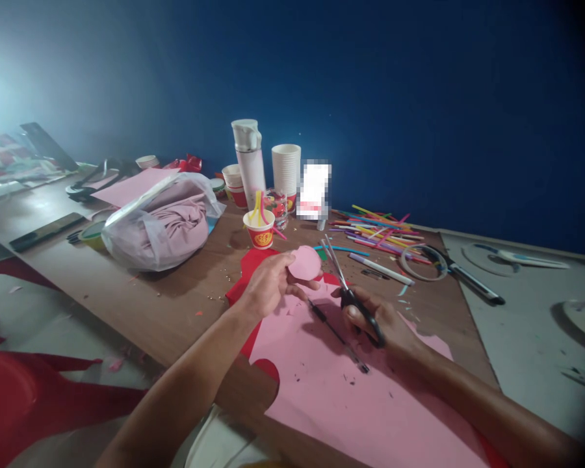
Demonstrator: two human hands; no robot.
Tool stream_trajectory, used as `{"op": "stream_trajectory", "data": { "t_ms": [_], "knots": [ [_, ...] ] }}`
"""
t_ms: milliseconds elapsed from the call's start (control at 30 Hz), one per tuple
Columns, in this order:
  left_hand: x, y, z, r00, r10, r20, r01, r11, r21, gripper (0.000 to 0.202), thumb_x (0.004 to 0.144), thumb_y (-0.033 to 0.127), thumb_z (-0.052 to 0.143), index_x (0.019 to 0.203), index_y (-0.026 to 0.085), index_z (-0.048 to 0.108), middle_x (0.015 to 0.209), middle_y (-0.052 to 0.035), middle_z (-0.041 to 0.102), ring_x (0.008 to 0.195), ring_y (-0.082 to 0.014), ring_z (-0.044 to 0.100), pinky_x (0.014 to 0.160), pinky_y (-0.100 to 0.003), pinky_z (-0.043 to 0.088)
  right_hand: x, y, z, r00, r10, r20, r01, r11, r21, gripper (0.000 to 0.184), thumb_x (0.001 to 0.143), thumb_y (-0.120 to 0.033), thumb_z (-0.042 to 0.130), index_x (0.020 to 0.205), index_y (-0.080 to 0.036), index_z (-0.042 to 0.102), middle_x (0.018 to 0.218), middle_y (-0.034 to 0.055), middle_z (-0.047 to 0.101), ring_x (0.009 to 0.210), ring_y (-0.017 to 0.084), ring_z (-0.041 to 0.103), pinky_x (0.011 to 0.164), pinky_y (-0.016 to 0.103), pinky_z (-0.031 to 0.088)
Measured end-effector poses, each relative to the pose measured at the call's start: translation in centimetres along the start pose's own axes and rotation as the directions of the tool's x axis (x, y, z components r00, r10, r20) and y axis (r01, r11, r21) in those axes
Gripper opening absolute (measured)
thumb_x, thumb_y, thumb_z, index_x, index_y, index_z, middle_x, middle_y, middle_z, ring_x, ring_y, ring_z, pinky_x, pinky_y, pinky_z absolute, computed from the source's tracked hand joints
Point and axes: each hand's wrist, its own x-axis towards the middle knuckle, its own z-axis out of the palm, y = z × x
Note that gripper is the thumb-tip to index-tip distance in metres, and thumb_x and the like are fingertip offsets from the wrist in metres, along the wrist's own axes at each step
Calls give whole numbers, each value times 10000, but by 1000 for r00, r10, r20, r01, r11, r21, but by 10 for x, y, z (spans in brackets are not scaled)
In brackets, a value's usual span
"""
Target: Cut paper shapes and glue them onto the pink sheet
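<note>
Left hand (268, 284): pink disc (305, 263); right hand (377, 323): scissors (345, 285); cup (260, 231) emblem illegible

Craft room: straws (376, 227), paper cups (286, 169), scissors (350, 292).

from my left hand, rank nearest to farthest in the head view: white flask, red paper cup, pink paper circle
1. pink paper circle: held in the left hand
2. red paper cup: just beyond the hand
3. white flask: farthest back, standing upright
</note>
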Motion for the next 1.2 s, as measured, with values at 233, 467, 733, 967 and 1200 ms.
{"op": "stream_trajectory", "data": {
  "t_ms": [233, 467, 733, 967, 1200],
  "knots": [
    [-2, 0, 0, 1000, -2, 3, 2, 1000, 2, 347, 801, 289, 430, 1020, 48, 551, 761, -145, 687, 671, -227, 661, 451, -252, 483, 0, -1, 0, 1000, -17, 8, 17, 1000, -5, 454, 773, -481, 552, 1086, -157, 495, 561, -42, 458, 448, 85, 385, 406, 213, 301],
    [-1, 1, 0, 1000, -5, -16, 4, 1000, -11, 312, 788, 278, 447, 964, 49, 563, 699, -130, 683, 608, -218, 654, 453, -264, 485, -2, -1, 2, 1000, -16, 17, 17, 999, -45, 458, 790, -505, 515, 1079, -150, 490, 534, -37, 464, 449, 98, 400, 408, 222, 315],
    [0, 1, -5, 999, -26, 31, 29, 996, -80, 245, 746, 216, 443, 890, 73, 580, 720, -125, 687, 584, -216, 652, 428, -261, 478, -1, 2, 1, 1000, -5, 30, 5, 1000, -18, 438, 793, -510, 517, 1060, -163, 490, 543, -40, 465, 432, 88, 394, 384, 209, 308],
    [-2, 1, -2, 999, 25, 37, -25, 999, -21, 193, 747, 213, 496, 836, 78, 601, 686, -109, 679, 581, -192, 639, 456, -253, 490, -2, 2, 2, 999, -42, 27, 41, 999, 33, 436, 780, -505, 548, 1046, -162, 506, 566, -41, 464, 466, 83, 380, 404, 207, 300],
    [-3, 0, -1, 999, 37, 3, -37, 998, 46, 262, 795, 339, 520, 792, 88, 596, 628, -98, 662, 513, -170, 618, 446, -247, 483, -3, 1, 4, 999, -28, 29, 27, 999, 28, 421, 781, -494, 558, 1035, -162, 508, 562, -44, 462, 451, 77, 379, 400, 205, 300]
  ]
}}
